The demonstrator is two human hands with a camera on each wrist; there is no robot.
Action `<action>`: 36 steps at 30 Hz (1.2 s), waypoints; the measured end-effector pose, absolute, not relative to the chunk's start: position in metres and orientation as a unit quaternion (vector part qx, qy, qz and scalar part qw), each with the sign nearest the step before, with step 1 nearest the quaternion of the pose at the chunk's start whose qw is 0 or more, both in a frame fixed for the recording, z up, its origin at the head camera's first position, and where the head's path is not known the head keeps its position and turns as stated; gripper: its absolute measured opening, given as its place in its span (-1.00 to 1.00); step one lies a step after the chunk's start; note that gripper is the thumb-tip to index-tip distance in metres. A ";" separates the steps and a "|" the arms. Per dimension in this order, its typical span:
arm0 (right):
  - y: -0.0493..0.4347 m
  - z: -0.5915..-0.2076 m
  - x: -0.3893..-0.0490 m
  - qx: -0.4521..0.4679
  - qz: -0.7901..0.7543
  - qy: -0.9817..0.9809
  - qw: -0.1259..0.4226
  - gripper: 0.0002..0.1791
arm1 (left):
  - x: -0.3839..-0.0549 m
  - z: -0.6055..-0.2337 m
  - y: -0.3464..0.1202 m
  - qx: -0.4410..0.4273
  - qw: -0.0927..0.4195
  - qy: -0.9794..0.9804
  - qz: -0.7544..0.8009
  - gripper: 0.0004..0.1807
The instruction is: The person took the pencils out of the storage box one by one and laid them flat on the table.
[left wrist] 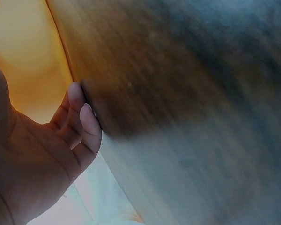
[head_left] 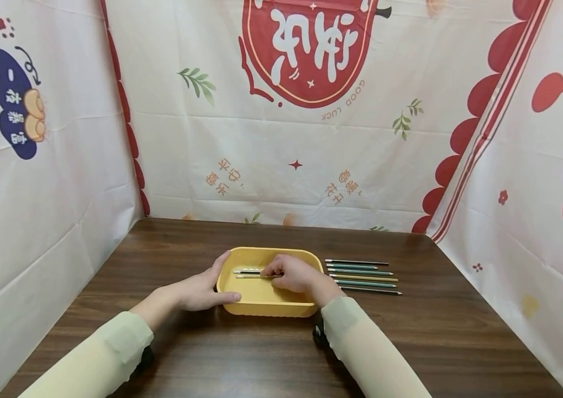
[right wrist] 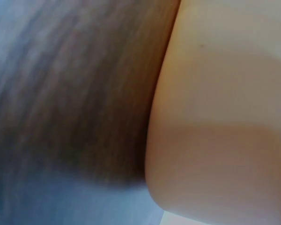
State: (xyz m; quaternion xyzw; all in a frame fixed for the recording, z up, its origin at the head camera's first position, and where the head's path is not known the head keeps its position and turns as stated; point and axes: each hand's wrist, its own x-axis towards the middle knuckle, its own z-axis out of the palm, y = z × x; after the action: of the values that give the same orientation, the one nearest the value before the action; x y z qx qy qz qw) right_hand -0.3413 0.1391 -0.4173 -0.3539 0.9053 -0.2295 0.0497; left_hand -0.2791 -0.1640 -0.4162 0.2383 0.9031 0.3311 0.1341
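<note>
A yellow plastic bin (head_left: 271,310) sits on the table. My left hand (head_left: 199,290) holds its left end, with the thumb over the near rim and the other fingers at the far left corner. In the left wrist view, the fingertips (left wrist: 76,93) lie against the bin's outside. My right hand (head_left: 293,273) reaches inside the bin, its thumb and fingers pinching at the pencils there. A dark pencil (head_left: 243,271) and a gold pencil (head_left: 248,277) lie side by side on the bin floor; their right ends are hidden by that hand.
Several pencils lie in a roughly parallel row right of the bin, among them a black pencil (head_left: 361,262), a teal pencil (head_left: 371,284) and another gold pencil (head_left: 375,278). The dark wooden table (head_left: 187,354) is enclosed by printed cloth (head_left: 162,155) at the back and sides.
</note>
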 end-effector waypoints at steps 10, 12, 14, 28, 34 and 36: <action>0.139 -0.417 -0.336 -0.352 -0.212 0.911 0.047 -0.70 | -0.277 -0.418 -0.164 0.234 0.137 0.906 0.326 0.36; 0.138 -0.417 -0.336 -0.350 -0.212 0.911 0.048 -0.70 | -0.277 -0.418 -0.164 0.233 0.137 0.906 0.324 0.37; 0.138 -0.417 -0.336 -0.348 -0.212 0.912 0.048 -0.71 | -0.278 -0.418 -0.164 0.233 0.136 0.907 0.323 0.37; 0.139 -0.416 -0.341 -0.340 -0.227 0.911 0.053 -0.68 | -0.280 -0.416 -0.162 0.234 0.138 0.906 0.325 0.37; 0.139 -0.416 -0.339 -0.337 -0.234 0.911 0.043 -0.68 | -0.281 -0.416 -0.162 0.243 0.135 0.903 0.329 0.36; 0.139 -0.416 -0.340 -0.337 -0.239 0.910 0.043 -0.67 | -0.281 -0.416 -0.163 0.244 0.134 0.902 0.331 0.36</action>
State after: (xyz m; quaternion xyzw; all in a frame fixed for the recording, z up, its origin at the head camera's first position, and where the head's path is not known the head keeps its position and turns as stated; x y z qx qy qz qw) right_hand -0.3397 0.1389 -0.4158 -0.3368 0.9098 -0.2386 0.0426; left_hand -0.2813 -0.1628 -0.4158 0.2439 0.9018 0.3306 0.1340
